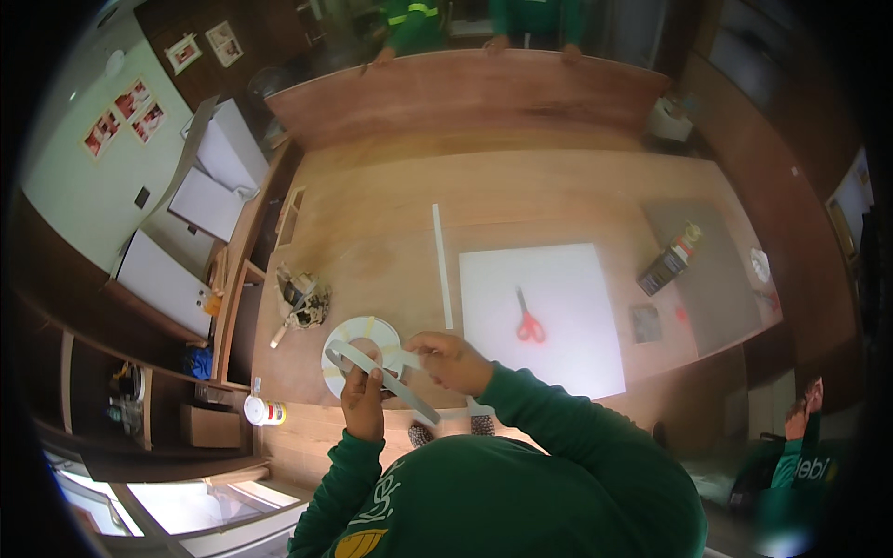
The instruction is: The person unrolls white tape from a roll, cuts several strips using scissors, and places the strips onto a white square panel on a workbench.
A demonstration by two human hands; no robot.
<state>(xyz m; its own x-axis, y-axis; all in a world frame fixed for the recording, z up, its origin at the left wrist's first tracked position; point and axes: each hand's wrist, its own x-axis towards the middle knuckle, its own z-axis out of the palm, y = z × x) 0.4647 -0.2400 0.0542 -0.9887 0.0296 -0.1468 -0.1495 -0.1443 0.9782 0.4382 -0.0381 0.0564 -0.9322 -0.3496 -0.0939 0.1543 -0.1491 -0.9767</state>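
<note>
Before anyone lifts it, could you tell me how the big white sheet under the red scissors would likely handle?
The white sheet lies flat and thin, so probably light and floppy. The red scissors rest loose on it and may slide off if it tilts.

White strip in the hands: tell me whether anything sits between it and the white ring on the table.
Nothing visible does. The white strip, held by the left hand and right hand, already lies across the white ring.

Red-handled scissors (529, 320) lie on a white sheet (542, 316) at worktop (391, 205) centre. Dark box (669, 261) at 3 o'clock; white glue bottle (263, 410) at 8 o'clock.
</note>
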